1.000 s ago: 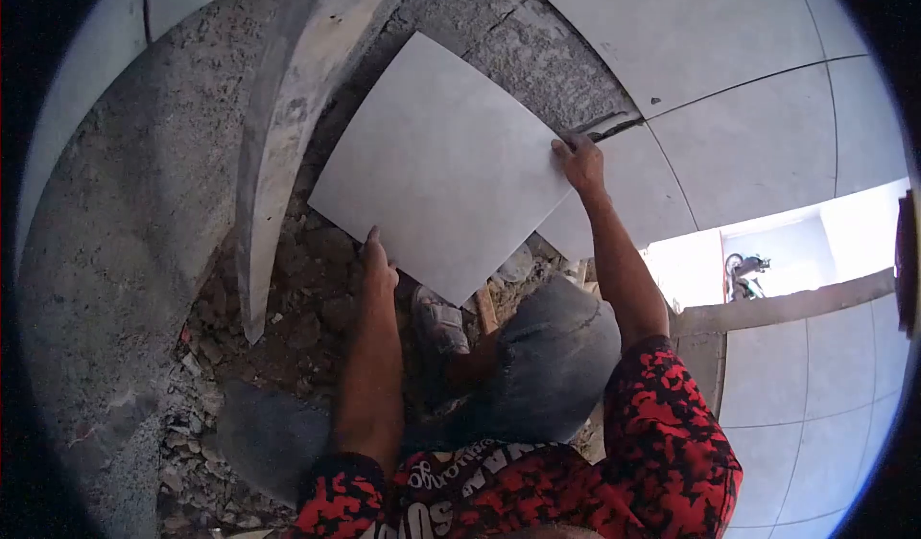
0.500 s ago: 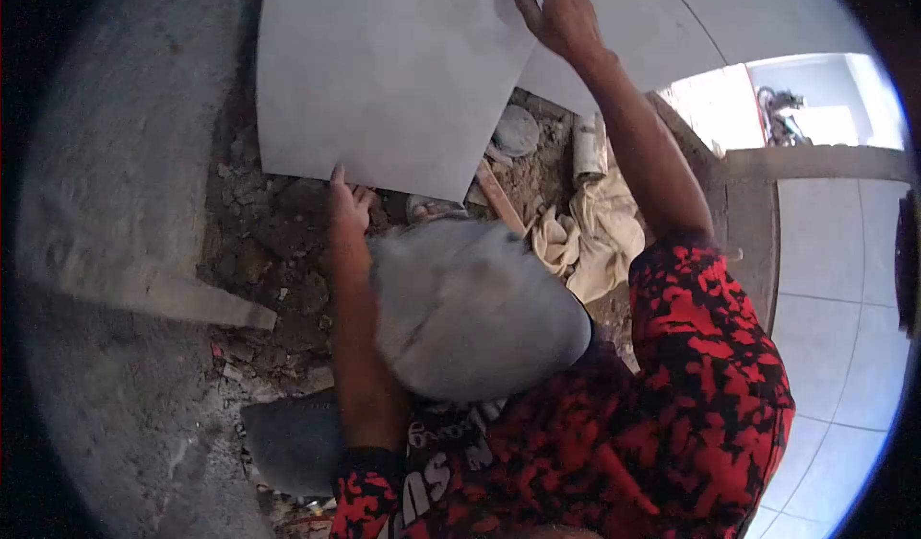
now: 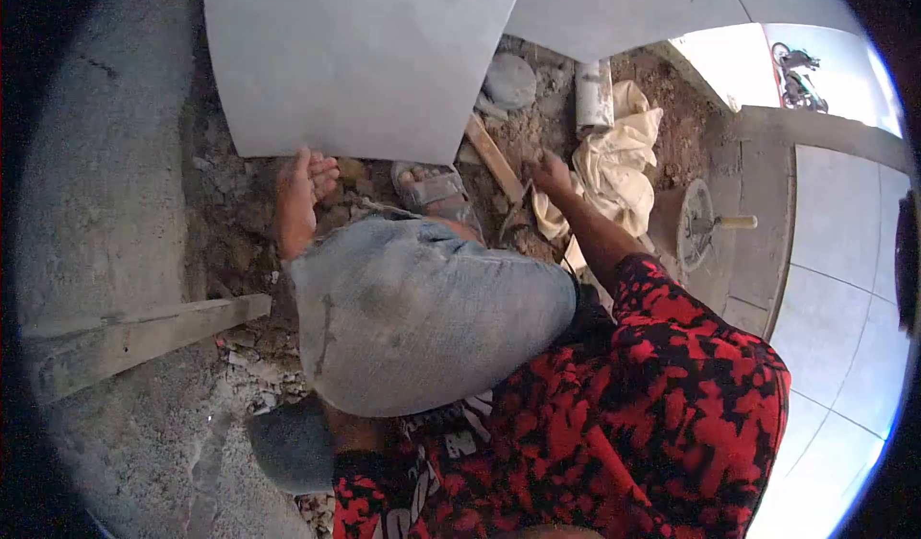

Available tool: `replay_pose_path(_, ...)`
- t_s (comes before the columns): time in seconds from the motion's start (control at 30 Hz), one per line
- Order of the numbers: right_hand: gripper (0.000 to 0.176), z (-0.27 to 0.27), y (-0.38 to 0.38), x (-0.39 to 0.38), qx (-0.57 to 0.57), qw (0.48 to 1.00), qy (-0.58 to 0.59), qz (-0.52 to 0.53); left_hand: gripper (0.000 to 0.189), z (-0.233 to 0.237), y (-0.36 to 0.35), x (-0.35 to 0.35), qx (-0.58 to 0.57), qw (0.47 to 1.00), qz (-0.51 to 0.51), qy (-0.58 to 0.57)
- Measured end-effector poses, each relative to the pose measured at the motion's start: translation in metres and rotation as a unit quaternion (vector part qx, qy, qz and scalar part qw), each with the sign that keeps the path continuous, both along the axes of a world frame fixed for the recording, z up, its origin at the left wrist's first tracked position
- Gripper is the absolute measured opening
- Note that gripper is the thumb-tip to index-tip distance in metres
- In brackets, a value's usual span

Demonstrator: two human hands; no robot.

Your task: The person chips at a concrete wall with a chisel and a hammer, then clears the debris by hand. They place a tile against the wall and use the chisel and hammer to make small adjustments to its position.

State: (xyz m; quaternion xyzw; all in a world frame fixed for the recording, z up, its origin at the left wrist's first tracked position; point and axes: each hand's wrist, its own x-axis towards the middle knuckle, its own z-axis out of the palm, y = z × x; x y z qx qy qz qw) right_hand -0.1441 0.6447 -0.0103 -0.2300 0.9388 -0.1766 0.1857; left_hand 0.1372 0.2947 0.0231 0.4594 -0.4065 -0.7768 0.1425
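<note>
A large light-grey tile [image 3: 355, 69] fills the top of the view. My left hand [image 3: 305, 189] is at its near edge, with one fingertip touching the edge and the other fingers loosely apart below it. Down on the rubble, my right hand [image 3: 551, 173] has its fingers curled beside a wooden strip [image 3: 494, 160] and a crumpled cream cloth [image 3: 619, 170]. A thin dark curved object [image 3: 515, 215] runs below that hand; what the fingers hold is hard to make out. My sandalled foot [image 3: 429, 186] is close to the tile's edge.
A bucket [image 3: 676, 227] with a wooden-handled tool [image 3: 734, 222] in it stands at right. A whitish cylinder [image 3: 593, 96] and a round grey lump [image 3: 509, 82] lie beyond the cloth. At left, a wooden beam [image 3: 153, 338] juts inward. Laid floor tiles [image 3: 835, 290] border the right side.
My right hand has left the tile's far corner and come down to the rubble beside the cloth. My left hand stays at the near edge. The view has shifted, revealing the bucket.
</note>
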Motion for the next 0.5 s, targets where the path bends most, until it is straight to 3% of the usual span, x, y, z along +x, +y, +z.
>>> replay_pose_path(0.03, 0.03, -0.005, 0.0, -0.001, -0.009, 1.0, 0.007, 0.008, 0.041, 0.002, -0.002, -0.001, -0.009, 1.0, 0.008, 0.007)
replay_pose_path(0.1, 0.031, -0.007, 0.002, 0.008, 0.044, 0.999, 0.005, -0.016, 0.043, 0.002, -0.004, -0.004, -0.006, 0.996, -0.083, 0.016)
replay_pose_path(0.13, 0.032, -0.009, 0.007, 0.011, 0.073, 0.997, 0.007, -0.027, 0.043, 0.006, -0.001, -0.007, -0.014, 0.997, -0.066, 0.028)
replay_pose_path(0.2, 0.032, -0.023, 0.012, 0.004, 0.042, 0.996, 0.017, -0.071, 0.046, 0.021, 0.001, -0.018, -0.006, 0.986, -0.164, 0.003)
replay_pose_path(0.3, 0.03, 0.013, -0.003, 0.005, 0.008, 0.993, 0.093, -0.075, 0.045, 0.034, 0.006, -0.036, -0.013, 0.961, -0.268, 0.062)
replay_pose_path(0.37, 0.023, 0.076, -0.024, 0.008, -0.064, 0.992, 0.112, 0.014, 0.044, 0.044, 0.015, -0.055, -0.002, 0.946, -0.304, 0.112)
replay_pose_path(0.47, 0.02, 0.154, -0.08, 0.021, -0.056, 0.984, 0.117, 0.12, 0.045, 0.036, 0.037, -0.088, -0.005, 0.932, -0.308, 0.191)
replay_pose_path(0.5, 0.021, 0.168, -0.1, 0.025, -0.088, 0.96, 0.163, 0.21, 0.046, 0.035, 0.045, -0.1, -0.088, 0.916, -0.308, 0.243)
